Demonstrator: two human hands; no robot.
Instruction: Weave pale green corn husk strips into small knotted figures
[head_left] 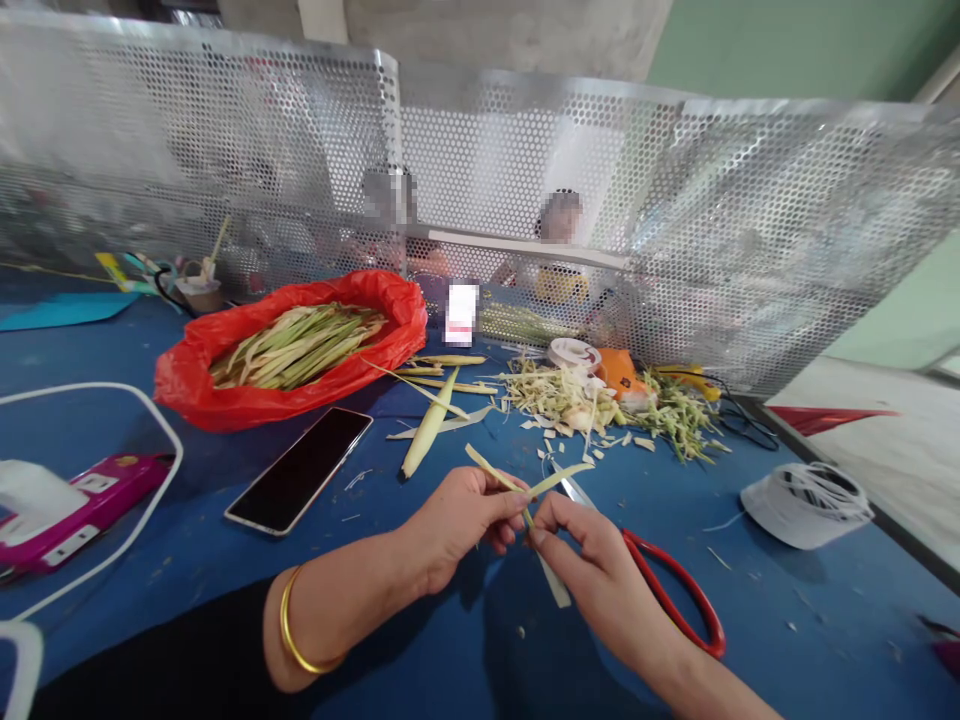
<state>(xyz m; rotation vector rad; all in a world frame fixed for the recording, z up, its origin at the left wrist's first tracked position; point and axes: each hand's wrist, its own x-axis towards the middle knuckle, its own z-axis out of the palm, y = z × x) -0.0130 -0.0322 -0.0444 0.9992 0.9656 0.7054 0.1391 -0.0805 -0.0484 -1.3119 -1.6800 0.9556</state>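
Note:
My left hand (461,520), with a gold bangle at the wrist, pinches pale green husk strips (559,480) that cross between thumb and fingers. My right hand (585,555) is closed on the lower part of the same strips, close beside the left fingertips. One flat end hangs down below the right fingers. Scissors with red handles (705,610) lie on the table under and beside my right hand, their blades partly hidden by it. Beyond my left hand lies a pale yellow-green, pointed husk piece (429,430), with thinner strips around it.
A red plastic bag (187,385) holds many leaf strips. A phone (300,470), a purple power strip (97,500) and a white cable stand left. Scraps (559,395), a tape roll (574,355) and a white thread spool (806,505) lie right. Perforated metal screens (510,150) close the back; people sit behind.

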